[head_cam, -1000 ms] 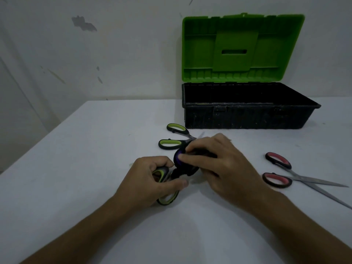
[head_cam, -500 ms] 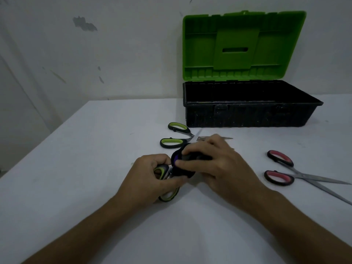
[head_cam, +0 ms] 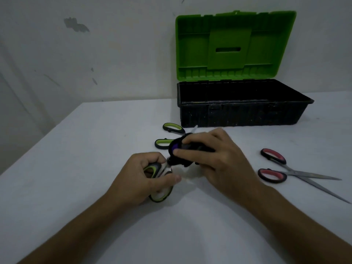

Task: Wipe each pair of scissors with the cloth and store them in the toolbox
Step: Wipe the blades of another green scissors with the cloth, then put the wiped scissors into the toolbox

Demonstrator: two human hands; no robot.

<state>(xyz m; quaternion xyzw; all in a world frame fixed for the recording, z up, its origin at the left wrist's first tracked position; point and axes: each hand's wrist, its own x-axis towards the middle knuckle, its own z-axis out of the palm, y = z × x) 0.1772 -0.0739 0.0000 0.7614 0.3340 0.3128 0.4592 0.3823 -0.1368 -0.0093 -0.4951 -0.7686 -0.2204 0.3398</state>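
The left hand [head_cam: 141, 176] grips green-handled scissors [head_cam: 160, 187] while the right hand [head_cam: 213, 157] pinches the dark cloth [head_cam: 179, 149] around their blades, mid-wipe; boxing them in the toolbox [head_cam: 242, 115] likely follows.

Left hand [head_cam: 144, 174] gripping scissors [head_cam: 160, 189] — right hand [head_cam: 215, 159] clutching cloth [head_cam: 179, 149]

You get a dim, bluish, evenly lit view: soft shadows under your forearms, no glare, slight softness, wide-angle bending at the edges.
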